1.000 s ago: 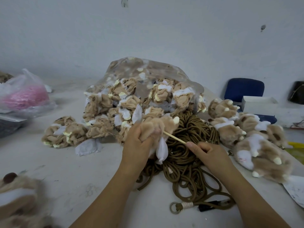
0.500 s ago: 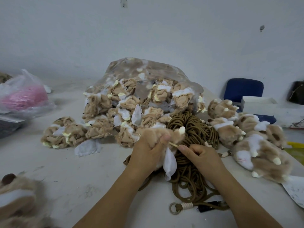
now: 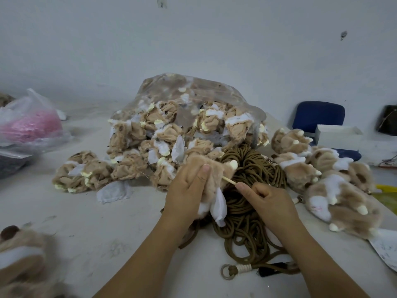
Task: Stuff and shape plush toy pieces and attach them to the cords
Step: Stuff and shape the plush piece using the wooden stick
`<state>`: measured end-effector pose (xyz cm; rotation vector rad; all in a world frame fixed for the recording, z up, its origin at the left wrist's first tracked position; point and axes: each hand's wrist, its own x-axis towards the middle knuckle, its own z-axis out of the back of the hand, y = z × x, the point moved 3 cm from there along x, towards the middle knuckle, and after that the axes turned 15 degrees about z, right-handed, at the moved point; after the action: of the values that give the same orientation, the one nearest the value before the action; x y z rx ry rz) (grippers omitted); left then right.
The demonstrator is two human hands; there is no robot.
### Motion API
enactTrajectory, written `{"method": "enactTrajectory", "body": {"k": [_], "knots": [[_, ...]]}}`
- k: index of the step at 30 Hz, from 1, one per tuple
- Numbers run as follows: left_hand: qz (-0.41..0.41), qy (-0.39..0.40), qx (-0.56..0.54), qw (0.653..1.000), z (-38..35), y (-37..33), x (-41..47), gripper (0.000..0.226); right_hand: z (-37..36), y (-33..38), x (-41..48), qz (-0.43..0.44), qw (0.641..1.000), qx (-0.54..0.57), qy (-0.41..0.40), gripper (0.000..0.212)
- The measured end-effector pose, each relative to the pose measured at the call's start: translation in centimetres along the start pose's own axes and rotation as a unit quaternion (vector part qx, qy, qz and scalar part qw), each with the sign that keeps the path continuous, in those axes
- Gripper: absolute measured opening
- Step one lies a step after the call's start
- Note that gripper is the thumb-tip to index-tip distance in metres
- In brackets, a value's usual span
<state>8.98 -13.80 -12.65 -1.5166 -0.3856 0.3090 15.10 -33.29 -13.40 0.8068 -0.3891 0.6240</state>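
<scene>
Tan fuzzy cloth made up the plush piece (image 3: 214, 168), and it was held up over the pile of brown cords (image 3: 255, 168), near the middle of the table (image 3: 86, 222). The left hand (image 3: 187, 190) gripped the plush piece, with its fingers curled round it. The right hand (image 3: 270, 203) pinched a thin wooden stick (image 3: 228, 181), and the tip of the stick went into the plush piece. A white tag (image 3: 219, 207) hung down from the piece. Behind the hands lay a big clear bag (image 3: 189, 93) full of floppy tan pieces, and some spilled out to the left. Puffy stuffed paws (image 3: 335, 190) lay in a heap on the right, just beside the cords. A plastic bag (image 3: 30, 125) with something pink inside sat far to the left, and a blue chair (image 3: 318, 115) stood far to the right.
</scene>
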Motion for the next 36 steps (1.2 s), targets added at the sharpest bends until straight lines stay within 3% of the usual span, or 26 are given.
{"method": "enactTrajectory", "body": {"k": [5,7,13,16,20,24,28,32,34,36], "knots": [[-0.028,0.045,-0.013,0.999,0.2,-0.8,-0.2,0.015,1.6,-0.4,0.1,0.032,0.999,-0.009,0.006,0.064],[-0.025,0.053,-0.002,0.998,0.1,-0.9,-0.5,0.012,1.9,-0.2,0.2,0.046,0.999,-0.014,0.011,0.062],[-0.050,0.058,0.019,0.997,-1.5,-0.6,-1.5,0.037,-0.2,0.5,-0.3,0.014,0.995,0.102,-0.006,0.058],[-0.074,0.027,0.033,0.996,-2.2,-0.5,-1.4,0.039,-1.3,0.4,-0.3,-0.022,0.989,0.149,-0.007,0.070],[-0.088,0.008,0.027,0.996,-2.0,-0.2,-1.4,0.053,-1.3,0.6,-0.3,-0.014,0.995,0.103,-0.009,0.059],[0.023,0.007,-0.083,0.996,-1.1,0.1,-0.9,0.073,-0.2,0.6,-0.1,0.021,0.999,-0.009,-0.022,0.064],[0.038,0.043,-0.093,0.994,-0.3,-0.3,-0.2,0.050,1.6,0.5,0.0,0.065,0.990,-0.120,-0.048,0.066],[0.044,0.093,-0.064,0.993,-0.1,-0.4,-0.2,0.029,2.0,0.4,0.1,0.081,0.981,-0.161,-0.066,0.066],[0.035,0.075,-0.031,0.996,0.0,-0.2,0.0,0.015,2.0,0.4,0.1,0.079,0.981,-0.163,-0.069,0.066],[-0.005,0.033,0.008,0.999,0.3,-0.3,0.0,0.021,1.7,0.2,0.0,0.066,0.986,-0.140,-0.064,0.066]]}}
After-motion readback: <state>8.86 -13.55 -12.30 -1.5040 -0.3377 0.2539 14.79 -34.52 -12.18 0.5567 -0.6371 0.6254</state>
